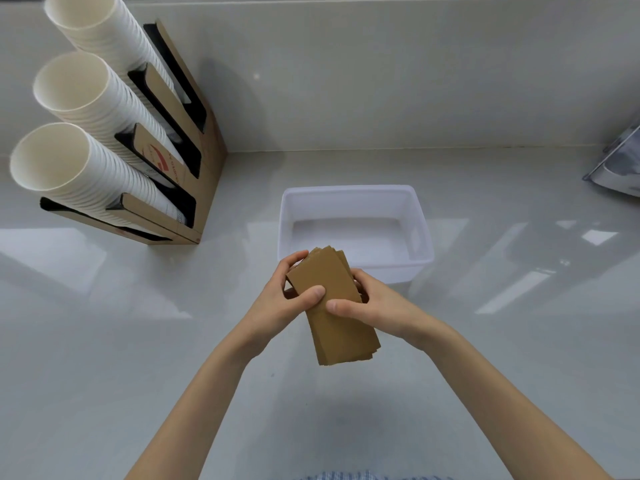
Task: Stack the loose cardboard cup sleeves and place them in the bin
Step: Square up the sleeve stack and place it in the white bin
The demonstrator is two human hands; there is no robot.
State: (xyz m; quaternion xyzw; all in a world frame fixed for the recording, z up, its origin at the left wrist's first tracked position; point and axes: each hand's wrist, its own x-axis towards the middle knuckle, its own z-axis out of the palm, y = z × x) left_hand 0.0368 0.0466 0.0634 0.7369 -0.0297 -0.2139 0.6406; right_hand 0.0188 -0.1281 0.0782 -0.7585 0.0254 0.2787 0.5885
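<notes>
At the far left of the bench (104,341) a cardboard cup holder (204,161) carries three slanting columns of white paper cups (86,109), well apart from the work.

At the middle, the left hand (282,299) is closed on the stack of cup sleeves (341,320), thumb pressed on the top face and fingers curled round the left edge and the far corner. The stack is held above the bench, just on the near side of the white bin (353,199), its far end overlapping the bin's near rim from where I stand. Its long axis runs from the far end, tilted slightly left, down toward the person, slightly right. The far edges are fanned, not yet flush.

The right hand (377,306) grips the stack's right edge, thumb on top.

This looks like the squaring-up step: I'd judge the next move calls for tapping the edges even, then carrying the stack forward and lowering it flat into the bin, which appears empty.

At the far right edge lies a shiny grey object (620,168), too cut off to identify.
</notes>
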